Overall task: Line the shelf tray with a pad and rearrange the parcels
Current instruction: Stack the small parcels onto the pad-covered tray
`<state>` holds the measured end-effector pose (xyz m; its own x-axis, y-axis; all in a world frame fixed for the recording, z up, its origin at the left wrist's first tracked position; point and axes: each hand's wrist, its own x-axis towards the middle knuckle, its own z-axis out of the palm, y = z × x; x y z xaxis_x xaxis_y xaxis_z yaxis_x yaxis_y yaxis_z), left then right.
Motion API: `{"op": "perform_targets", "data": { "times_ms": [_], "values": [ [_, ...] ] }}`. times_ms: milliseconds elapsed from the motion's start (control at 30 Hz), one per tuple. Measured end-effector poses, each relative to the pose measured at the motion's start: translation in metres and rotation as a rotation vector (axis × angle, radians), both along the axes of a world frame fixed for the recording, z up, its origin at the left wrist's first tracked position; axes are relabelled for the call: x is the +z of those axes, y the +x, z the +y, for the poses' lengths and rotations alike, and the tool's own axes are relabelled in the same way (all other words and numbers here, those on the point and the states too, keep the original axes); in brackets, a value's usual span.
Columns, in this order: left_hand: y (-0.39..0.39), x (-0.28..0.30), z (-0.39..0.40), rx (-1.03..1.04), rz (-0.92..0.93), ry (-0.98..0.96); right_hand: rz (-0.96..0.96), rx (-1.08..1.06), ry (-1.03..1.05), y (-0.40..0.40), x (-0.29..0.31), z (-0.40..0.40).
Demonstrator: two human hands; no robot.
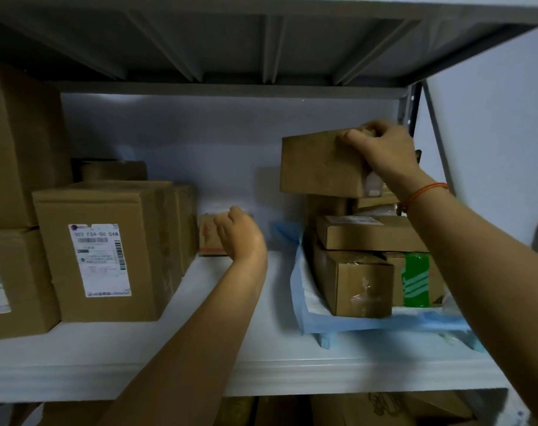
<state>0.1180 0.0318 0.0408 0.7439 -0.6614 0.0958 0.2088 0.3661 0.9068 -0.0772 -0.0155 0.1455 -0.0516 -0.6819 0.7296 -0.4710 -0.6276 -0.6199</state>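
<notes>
The right hand [381, 149] grips the top right corner of a plain brown box [323, 164], fingers curled over its upper edge. This box is held tilted at the top of a stack of parcels. Below it lie a flat box [369, 233], a taped box [353, 284] and a box with green tape [415, 279]. The stack sits in the tray [323, 341], which is lined with a blue pad [301, 302] whose edges stand up around the parcels.

The left hand [240, 233] reaches to the back of the shelf [230, 348], fingers curled at a small box with red print [207, 238]; whether it actually holds the box cannot be told. A large labelled box [107, 256] stands just left of it.
</notes>
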Motion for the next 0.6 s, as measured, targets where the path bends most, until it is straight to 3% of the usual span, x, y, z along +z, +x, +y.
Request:
{"op": "perform_targets", "data": {
  "times_ms": [600],
  "values": [
    [-0.061, 0.008, -0.025, -0.09, -0.062, 0.014, -0.067, 0.064, 0.183, -0.09, -0.039, -0.022]
  ]
}}
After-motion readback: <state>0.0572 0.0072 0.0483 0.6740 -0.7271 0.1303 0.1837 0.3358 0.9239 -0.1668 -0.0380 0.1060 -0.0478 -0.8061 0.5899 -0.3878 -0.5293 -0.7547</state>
